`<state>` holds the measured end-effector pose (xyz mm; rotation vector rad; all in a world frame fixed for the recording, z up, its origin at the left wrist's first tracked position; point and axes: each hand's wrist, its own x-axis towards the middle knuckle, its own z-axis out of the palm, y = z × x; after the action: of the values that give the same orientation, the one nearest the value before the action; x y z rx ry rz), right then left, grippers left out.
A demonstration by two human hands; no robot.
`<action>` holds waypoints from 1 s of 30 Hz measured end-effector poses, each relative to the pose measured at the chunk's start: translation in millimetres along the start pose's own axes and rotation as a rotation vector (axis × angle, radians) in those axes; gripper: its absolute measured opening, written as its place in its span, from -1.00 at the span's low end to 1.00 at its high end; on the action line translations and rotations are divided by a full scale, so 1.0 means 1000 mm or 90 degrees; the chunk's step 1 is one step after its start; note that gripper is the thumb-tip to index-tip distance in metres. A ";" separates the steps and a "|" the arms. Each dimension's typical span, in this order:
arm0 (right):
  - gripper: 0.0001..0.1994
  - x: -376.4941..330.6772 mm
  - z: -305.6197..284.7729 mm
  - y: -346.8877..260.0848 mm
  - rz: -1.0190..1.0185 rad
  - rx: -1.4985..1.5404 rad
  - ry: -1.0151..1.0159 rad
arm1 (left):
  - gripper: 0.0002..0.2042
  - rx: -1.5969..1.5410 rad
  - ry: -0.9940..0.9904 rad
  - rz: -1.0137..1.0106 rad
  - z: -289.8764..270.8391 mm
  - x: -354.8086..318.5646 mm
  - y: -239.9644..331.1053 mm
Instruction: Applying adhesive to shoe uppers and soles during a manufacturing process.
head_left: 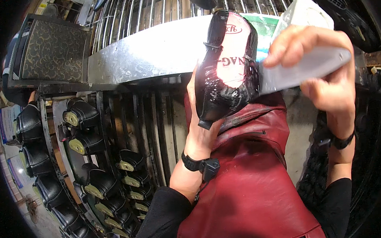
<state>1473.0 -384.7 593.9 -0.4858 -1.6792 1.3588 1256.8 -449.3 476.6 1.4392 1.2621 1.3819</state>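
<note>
A black shoe upper (205, 81), its pinkish insole board (233, 48) facing up, is held over the bench edge. My left hand (203, 133) grips it from below and the left, most of its fingers hidden behind the shoe. At the shoe's right side, my right hand (330, 75) is curled round a flat, greyish-white translucent piece (302, 68). That piece's near end reaches the shoe's edge; whether it touches cannot be seen. Shiny wet-looking patches show on the black leather around the board.
A pale metal bench top (148, 50) lies beyond the shoe, with a white container (308, 16) at its right. Metal bars (146, 9) run behind it. Racks of black shoes (101, 179) stand at left, beside a patterned panel (51, 53). A red apron (241, 189) covers my lap.
</note>
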 end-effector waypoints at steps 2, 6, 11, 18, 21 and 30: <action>-0.73 0.008 -0.020 0.015 0.027 -0.095 0.014 | -0.65 0.401 -0.007 0.191 0.003 0.001 0.004; -0.82 0.027 -0.018 0.036 0.012 -0.152 0.181 | -0.70 0.448 -0.032 0.112 -0.016 -0.013 -0.039; -0.82 -0.036 0.044 0.045 -0.044 -0.292 0.223 | -0.59 -0.638 0.074 -0.327 -0.032 -0.006 0.004; -0.74 -0.031 0.048 0.089 0.143 0.329 0.522 | -0.46 -0.187 0.087 -0.179 -0.120 0.119 -0.006; -0.73 -0.037 0.032 0.078 0.116 0.271 0.595 | -0.39 0.146 0.145 -0.167 -0.138 0.243 -0.035; -0.75 -0.043 0.028 0.096 0.161 0.207 0.678 | -0.31 0.775 0.083 -0.301 -0.116 0.376 -0.111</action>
<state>1451.3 -402.4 488.6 -1.0178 -0.5324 1.1683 1098.5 -72.9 471.8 1.5650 2.5411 0.2995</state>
